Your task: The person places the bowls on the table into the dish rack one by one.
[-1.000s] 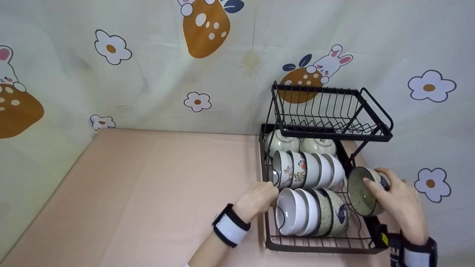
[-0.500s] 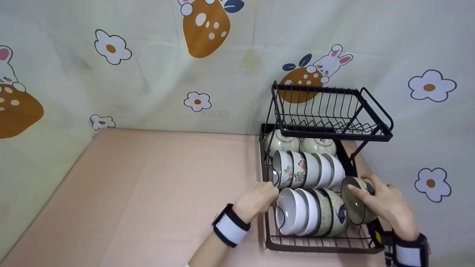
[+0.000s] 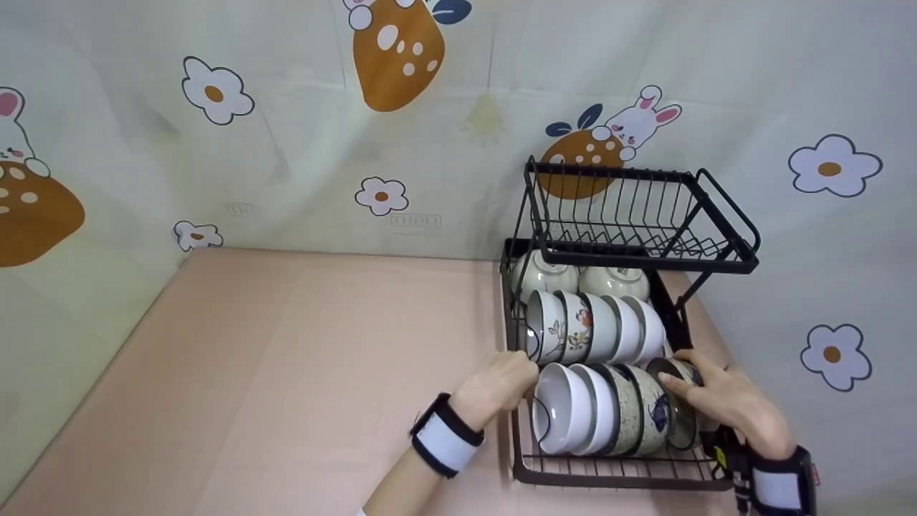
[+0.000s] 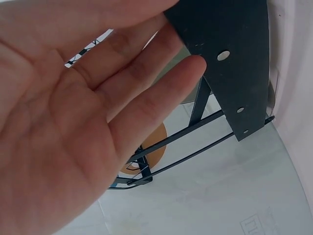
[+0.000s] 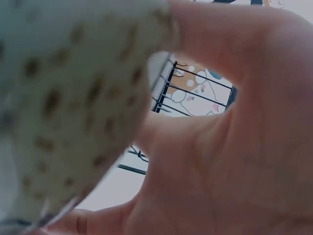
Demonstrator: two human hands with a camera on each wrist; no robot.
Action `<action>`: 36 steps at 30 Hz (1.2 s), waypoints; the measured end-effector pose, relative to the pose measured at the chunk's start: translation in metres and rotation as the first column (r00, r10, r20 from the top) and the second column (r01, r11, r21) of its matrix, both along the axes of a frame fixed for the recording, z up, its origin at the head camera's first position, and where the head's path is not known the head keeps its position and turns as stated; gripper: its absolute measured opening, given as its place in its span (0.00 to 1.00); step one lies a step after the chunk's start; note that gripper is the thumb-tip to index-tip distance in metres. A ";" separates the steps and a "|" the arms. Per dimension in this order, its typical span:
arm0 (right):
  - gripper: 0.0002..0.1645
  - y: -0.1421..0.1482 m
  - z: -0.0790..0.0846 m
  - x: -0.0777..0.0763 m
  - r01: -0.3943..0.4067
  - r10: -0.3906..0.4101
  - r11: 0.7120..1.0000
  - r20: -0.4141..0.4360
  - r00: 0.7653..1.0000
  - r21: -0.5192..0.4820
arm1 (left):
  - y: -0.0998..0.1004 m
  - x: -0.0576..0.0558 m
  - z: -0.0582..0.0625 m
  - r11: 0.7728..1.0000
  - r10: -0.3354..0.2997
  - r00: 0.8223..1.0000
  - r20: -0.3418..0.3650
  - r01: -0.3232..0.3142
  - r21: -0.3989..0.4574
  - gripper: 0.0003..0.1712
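My right hand [image 3: 731,401] grips a speckled bowl [image 3: 682,423] by its rim, thumb inside and fingers outside. That bowl stands on edge at the right end of the front row in a black dish rack [image 3: 623,481], right up against another speckled bowl [image 3: 652,412]. Close up in the right wrist view, the brown-spotted outside of the held bowl [image 5: 73,107] fills the left part. My left hand [image 3: 498,383] holds the rack's left side rail; in the left wrist view its fingers lie against the black side panel [image 4: 230,58].
White bowls [image 3: 562,412] fill the front row's left part. Behind stands a row of several bowls [image 3: 602,330], then two upturned bowls [image 3: 616,283]. The rack's upper tier [image 3: 645,215] overhangs the back. A pink tabletop [image 3: 322,373] extends left; a patterned cloth [image 3: 286,143] hangs behind.
My right hand has moved left and down with the speckled bowl, from the rack's right side into the front row. The left hand has stayed on the rail.
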State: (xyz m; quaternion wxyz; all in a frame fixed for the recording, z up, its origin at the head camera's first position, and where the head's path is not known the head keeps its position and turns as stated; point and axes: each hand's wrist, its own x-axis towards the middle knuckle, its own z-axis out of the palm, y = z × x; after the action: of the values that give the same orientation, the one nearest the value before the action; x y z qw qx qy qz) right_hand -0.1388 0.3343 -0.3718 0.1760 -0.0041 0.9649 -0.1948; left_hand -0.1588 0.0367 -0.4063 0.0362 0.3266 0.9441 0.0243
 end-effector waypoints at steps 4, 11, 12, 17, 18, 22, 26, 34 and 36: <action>0.49 -0.001 -0.001 0.000 -0.008 0.008 1.000 -0.002 1.000 0.010 | 0.000 0.000 0.000 1.000 0.003 1.000 -0.001 -0.003 0.004 0.10; 0.48 -0.007 -0.002 -0.001 -0.040 0.041 0.998 -0.008 0.999 0.049 | 0.000 -0.001 -0.002 1.000 -0.001 1.000 0.004 0.001 0.012 0.10; 0.48 -0.008 -0.002 -0.002 -0.048 0.049 0.997 -0.006 0.999 0.054 | 0.000 -0.001 -0.002 1.000 -0.001 1.000 0.000 0.001 0.007 0.10; 0.47 -0.010 -0.004 -0.003 -0.072 0.072 0.996 0.011 0.997 0.055 | 0.001 -0.002 -0.002 1.000 0.001 1.000 0.003 -0.001 -0.016 0.10; 0.46 -0.010 -0.005 -0.003 -0.075 0.075 0.996 0.014 0.997 0.053 | 0.001 -0.002 -0.002 1.000 0.003 1.000 0.009 -0.003 -0.012 0.10; 0.46 -0.011 -0.006 -0.003 -0.075 0.075 0.997 0.026 0.997 0.031 | 0.001 -0.002 -0.002 1.000 0.004 1.000 0.010 -0.004 -0.009 0.10; 0.46 -0.012 -0.006 -0.002 -0.076 0.076 0.997 0.032 0.997 0.026 | 0.001 -0.002 -0.002 1.000 -0.003 1.000 -0.006 0.003 -0.014 0.10; 0.38 -0.012 -0.007 -0.002 -0.085 0.084 0.996 0.018 0.996 0.032 | 0.001 -0.002 -0.003 1.000 0.001 1.000 0.000 -0.001 -0.013 0.10; 0.36 -0.012 -0.007 -0.002 -0.088 0.087 0.996 0.007 0.996 0.034 | 0.001 -0.002 -0.003 1.000 0.001 1.000 0.008 -0.001 -0.009 0.10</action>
State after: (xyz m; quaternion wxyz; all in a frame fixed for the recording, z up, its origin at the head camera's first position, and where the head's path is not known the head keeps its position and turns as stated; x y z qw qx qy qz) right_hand -0.1405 0.3227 -0.3792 0.1872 -0.0428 0.9665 -0.1702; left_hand -0.1608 0.0379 -0.4094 0.0414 0.3259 0.9443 0.0211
